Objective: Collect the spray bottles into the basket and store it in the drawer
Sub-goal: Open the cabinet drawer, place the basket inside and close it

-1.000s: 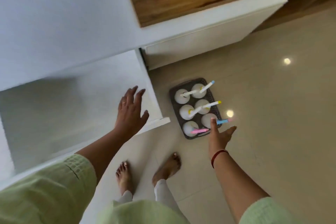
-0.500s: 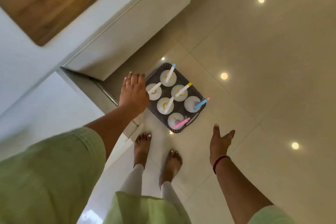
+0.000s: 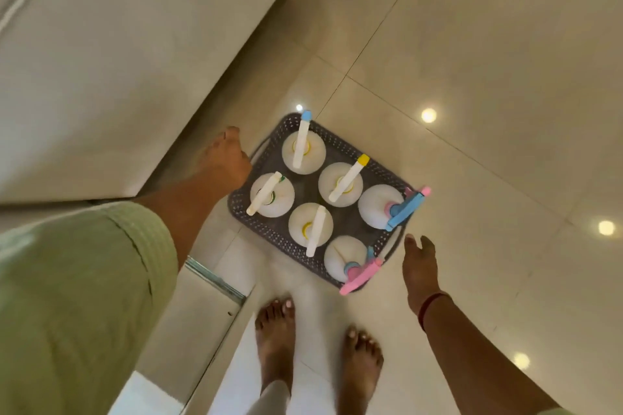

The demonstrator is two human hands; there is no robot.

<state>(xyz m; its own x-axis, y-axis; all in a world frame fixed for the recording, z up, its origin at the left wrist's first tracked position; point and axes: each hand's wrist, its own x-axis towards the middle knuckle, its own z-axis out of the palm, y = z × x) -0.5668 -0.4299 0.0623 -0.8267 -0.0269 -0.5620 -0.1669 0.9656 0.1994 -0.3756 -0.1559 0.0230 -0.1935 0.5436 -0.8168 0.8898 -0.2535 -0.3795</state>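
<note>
L hand (image 3: 225,158) at basket (image 3: 268,234) edge, grip blurred (can't tell); R hand (image 3: 419,268) loose, empty, beside it.

One head-worn camera was used, pointed steeply downward from standing height. The glossy beige tiled floor (image 3: 488,54) and the dark grey perforated plastic basket (image 3: 239,212) were framed centrally.

Glossy beige floor tiles (image 3: 472,44) with thin grout lines spread beyond and to the right of the right hand (image 3: 419,266), and they carry round, bright reflections (image 3: 428,115) of lights. Past the left hand (image 3: 224,158), up and leftward, stands a plain white cabinet front (image 3: 118,77); a darker shadow runs along its base.
</note>
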